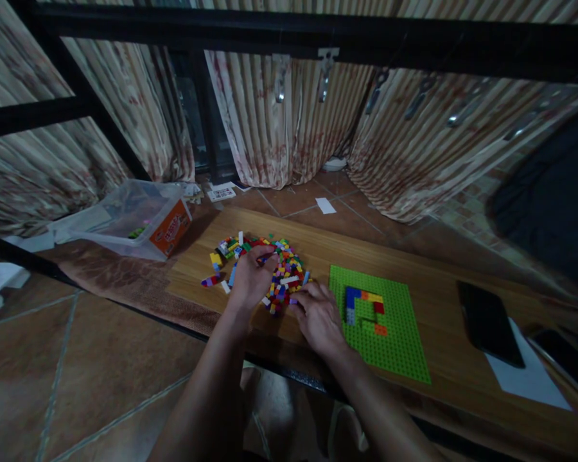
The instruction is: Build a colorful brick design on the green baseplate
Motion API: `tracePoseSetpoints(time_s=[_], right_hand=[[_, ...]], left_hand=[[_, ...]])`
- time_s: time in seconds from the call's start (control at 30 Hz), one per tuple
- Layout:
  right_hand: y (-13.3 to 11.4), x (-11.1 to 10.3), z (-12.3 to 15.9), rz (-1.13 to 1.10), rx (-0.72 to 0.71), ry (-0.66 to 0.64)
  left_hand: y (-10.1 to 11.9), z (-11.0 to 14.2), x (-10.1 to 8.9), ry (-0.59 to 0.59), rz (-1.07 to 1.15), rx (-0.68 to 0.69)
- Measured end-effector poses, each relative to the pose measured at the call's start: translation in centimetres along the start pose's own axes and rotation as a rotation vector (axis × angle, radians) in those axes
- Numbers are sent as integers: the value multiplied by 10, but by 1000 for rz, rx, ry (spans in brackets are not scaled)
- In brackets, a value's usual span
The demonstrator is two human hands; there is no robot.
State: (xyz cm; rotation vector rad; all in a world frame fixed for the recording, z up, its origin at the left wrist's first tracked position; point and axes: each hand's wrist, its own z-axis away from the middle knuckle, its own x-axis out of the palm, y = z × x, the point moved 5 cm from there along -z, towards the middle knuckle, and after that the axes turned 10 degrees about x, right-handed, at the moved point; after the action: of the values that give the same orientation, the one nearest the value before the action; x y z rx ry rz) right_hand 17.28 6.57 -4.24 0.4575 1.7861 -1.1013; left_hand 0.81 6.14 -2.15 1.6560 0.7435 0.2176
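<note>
Your left hand [255, 276] is bent over the heap of toy bricks [291, 264], thumb and forefinger curled toward each other; whether a brick is pinched between them, you can't tell from here. Your right hand [320, 314] has its fingertips at the heap's near right edge, beside a purple brick [293, 301] (the fingers hide most of that spot, so you can't tell if they're clamped on it). The heap lies spread in mixed colors on the wooden table [197, 263], with a few pieces strayed to its left, a yellow brick [215, 259] among them.

Just right of your right hand lies the green board [399, 346], bearing an unclosed outline of blue, orange, yellow and red bricks. Farther right, a black phone [490, 323] partly covers a white sheet [530, 378]. At the table's left end stands a clear plastic box [110, 234] with an orange label [171, 229]. Striped curtains [293, 128] hang behind.
</note>
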Motion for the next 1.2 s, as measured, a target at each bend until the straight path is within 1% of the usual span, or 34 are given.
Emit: tracePoseSetpoints(time_s=[0.07, 0.13, 0.23, 0.3, 0.4, 0.47, 0.53, 0.6, 0.67, 0.73, 0.83, 0.93, 1.07, 1.2], right_hand=[[-2, -3, 1, -28, -7, 6], [-2, -11, 4, -122, -1, 10], [10, -29, 9, -307, 73, 23], [27, -43, 13, -391, 155, 49], [63, -63, 19, -455, 304, 66], [86, -72, 23, -462, 382, 25], [102, -77, 28, -442, 416, -41], [111, -79, 33, -405, 422, -113], [114, -78, 38, -371, 422, -169], [113, -76, 40, -344, 414, -183], [112, -74, 40, -296, 365, -135], [116, -71, 37, -267, 331, -96], [124, -66, 35, -297, 320, -113], [123, -67, 35, -251, 288, -130]], left_hand=[[1, 0, 0, 0, 7, -5], [4, 1, 2, -11, 18, -11], [7, 2, 10, -59, 30, -5], [9, 5, 17, -100, 19, 9], [10, 10, 30, -156, 19, 38], [11, 14, 40, -206, 26, 56], [14, 20, 51, -276, 15, 74], [17, 27, 62, -355, -19, 99], [22, 33, 71, -425, -62, 124], [27, 37, 77, -459, -88, 140], [31, 40, 84, -489, -83, 160], [32, 39, 88, -497, -97, 168], [29, 38, 91, -507, -132, 176], [27, 39, 95, -526, -139, 195]])
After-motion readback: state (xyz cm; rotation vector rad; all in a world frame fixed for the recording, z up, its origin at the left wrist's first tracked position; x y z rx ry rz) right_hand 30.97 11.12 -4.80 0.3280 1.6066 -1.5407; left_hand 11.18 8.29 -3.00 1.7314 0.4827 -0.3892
